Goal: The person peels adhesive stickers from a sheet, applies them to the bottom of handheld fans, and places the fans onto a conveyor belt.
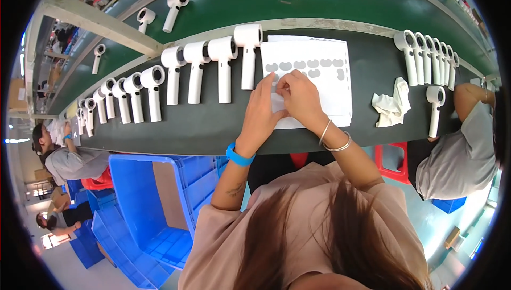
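A white sheet (335, 96) with rows of grey rounded stickers (299, 65) lies on the dark bench in front of me. On its left edge rests my left hand (259, 112), fingers stretched forward and thumb apart, holding the sheet down. My right hand (302, 98) is over the sheet's middle, its thumb and fingertips pinched together beside the left fingers. Whatever is in that pinch is too small or hidden to make out. Just beyond my left hand stands a white handheld fan (248, 58), the nearest in a long row.
More white handheld fans (224, 72) line the bench to the left, and another group (409, 58) stands at right. A crumpled white cloth (392, 104) and a single fan (435, 110) lie right of the sheet. Beyond runs a green conveyor belt (229, 5). Blue crates (143, 205) sit lower left; co-workers sit at both sides.
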A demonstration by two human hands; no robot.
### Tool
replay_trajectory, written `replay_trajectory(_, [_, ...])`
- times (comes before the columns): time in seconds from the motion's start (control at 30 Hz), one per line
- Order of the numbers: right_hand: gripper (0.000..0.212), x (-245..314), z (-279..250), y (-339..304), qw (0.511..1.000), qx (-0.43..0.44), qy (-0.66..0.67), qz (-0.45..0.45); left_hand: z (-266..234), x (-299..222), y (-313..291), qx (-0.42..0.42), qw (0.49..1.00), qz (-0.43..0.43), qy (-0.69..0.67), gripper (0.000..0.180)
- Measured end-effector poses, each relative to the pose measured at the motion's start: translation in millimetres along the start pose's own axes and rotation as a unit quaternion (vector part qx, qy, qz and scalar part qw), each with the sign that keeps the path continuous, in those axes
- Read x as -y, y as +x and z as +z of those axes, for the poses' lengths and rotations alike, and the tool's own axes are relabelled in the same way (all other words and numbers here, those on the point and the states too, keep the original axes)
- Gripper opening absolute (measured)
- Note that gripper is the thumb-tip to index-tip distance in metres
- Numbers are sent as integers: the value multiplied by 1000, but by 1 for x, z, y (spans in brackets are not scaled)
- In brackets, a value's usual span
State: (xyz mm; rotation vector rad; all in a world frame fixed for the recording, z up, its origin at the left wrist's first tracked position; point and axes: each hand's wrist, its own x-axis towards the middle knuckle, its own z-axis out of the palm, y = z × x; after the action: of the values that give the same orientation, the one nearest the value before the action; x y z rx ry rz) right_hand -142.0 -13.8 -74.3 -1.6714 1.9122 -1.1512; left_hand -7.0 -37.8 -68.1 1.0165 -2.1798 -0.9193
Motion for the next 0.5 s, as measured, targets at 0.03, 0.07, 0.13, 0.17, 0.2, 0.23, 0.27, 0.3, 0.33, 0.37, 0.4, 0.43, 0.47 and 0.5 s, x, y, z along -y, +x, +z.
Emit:
replay_trajectory(0.03, [6, 2, 0, 0, 1000, 19, -12, -1, -1, 4, -2, -11, 1000, -4, -3, 85])
replay_trajectory(0.07, [9, 0, -1, 2, 999, 35, -25, -4, 0, 7, -1, -13, 1000, 4, -12, 86])
replay_trajectory(0.13, [7, -8, 4, 4, 1000, -22, -12, -11, 1, 2, 1, -13, 999, 30, -22, 86])
replay_trajectory(0.17, [6, -2, 1, 3, 1000, -22, -15, 12, 4, 4, 0, -21, 998, 54, -1, 86])
replay_trajectory(0.2, [6, 3, 1, 2, 999, -16, -34, 0, 5, 8, 0, -31, 997, 71, 3, 85])
replay_trajectory(0.23, [7, 3, 3, 1, 998, -12, -56, -7, 4, 6, 0, -30, 998, 61, -12, 80])
replay_trajectory(0.27, [8, 0, 2, 1, 999, -5, -42, -9, 4, 4, -1, -32, 998, 50, -19, 80])
replay_trajectory(0.3, [9, -3, 2, 1, 1000, 2, -28, -12, 1, 2, -2, -22, 999, 30, -23, 82])
replay_trajectory(0.33, [9, -3, 2, 1, 999, 13, -28, -12, 1, 1, -3, -21, 999, 23, -26, 83])
replay_trajectory(0.37, [9, 0, 4, 2, 999, 21, -21, -24, 0, 1, -4, -21, 999, 17, -31, 83])
replay_trajectory(0.4, [9, 4, 6, 3, 1000, -1, -16, -6, -1, 0, -4, -27, 999, 23, -28, 82])
replay_trajectory(0.43, [8, 7, 5, 2, 999, -26, -13, 17, -1, -2, -4, -27, 999, 21, -40, 82])
replay_trajectory(0.47, [9, 7, 3, 2, 998, 1, -61, 10, -1, -3, -3, -27, 998, 19, -53, 82])
replay_trajectory(0.5, [9, 7, 2, 2, 998, 4, -58, 3, 1, 0, -3, -30, 998, 23, -53, 81])
